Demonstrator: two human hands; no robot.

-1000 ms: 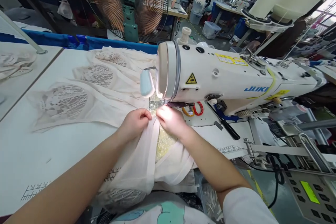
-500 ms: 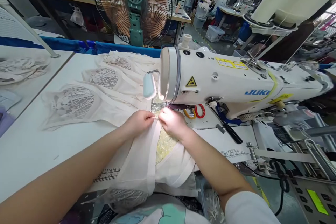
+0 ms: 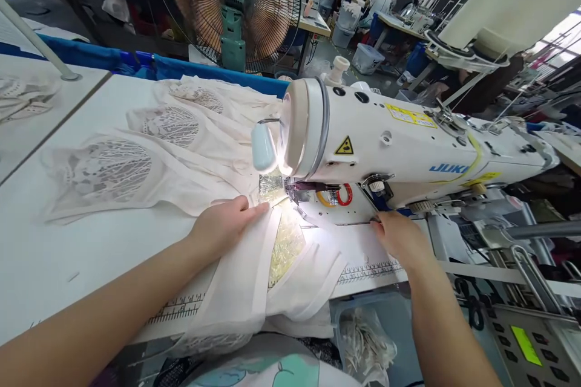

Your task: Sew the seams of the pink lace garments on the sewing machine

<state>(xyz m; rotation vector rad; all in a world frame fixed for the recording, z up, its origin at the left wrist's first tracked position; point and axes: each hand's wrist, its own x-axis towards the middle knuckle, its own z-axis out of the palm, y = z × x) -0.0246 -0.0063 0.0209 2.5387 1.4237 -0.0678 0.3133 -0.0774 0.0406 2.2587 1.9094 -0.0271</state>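
Observation:
My left hand [image 3: 224, 224] lies flat, fingers stretched, on a cream fabric piece [image 3: 245, 278] just left of the presser foot [image 3: 293, 190] of a white sewing machine [image 3: 399, 145]. The fabric runs under the lit needle area and hangs over the table's front edge toward my lap. My right hand [image 3: 399, 236] rests on the machine bed to the right, fingers curled round a thin tool [image 3: 356, 224] whose slim tip points left toward the needle. Most of that tool is hidden in the hand.
Cream garment pieces with lace panels [image 3: 104, 169] spread over the white table [image 3: 54, 266] at left. A standing fan [image 3: 231, 6] is behind. Red and yellow scissor handles [image 3: 338, 196] lie under the machine arm. A bin of scraps [image 3: 363, 332] and a control panel [image 3: 526, 344] sit lower right.
My right hand left the fabric at the needle and moved right to the machine bed, closing on a thin tool. My left hand went from a pinch to lying flat on the fabric.

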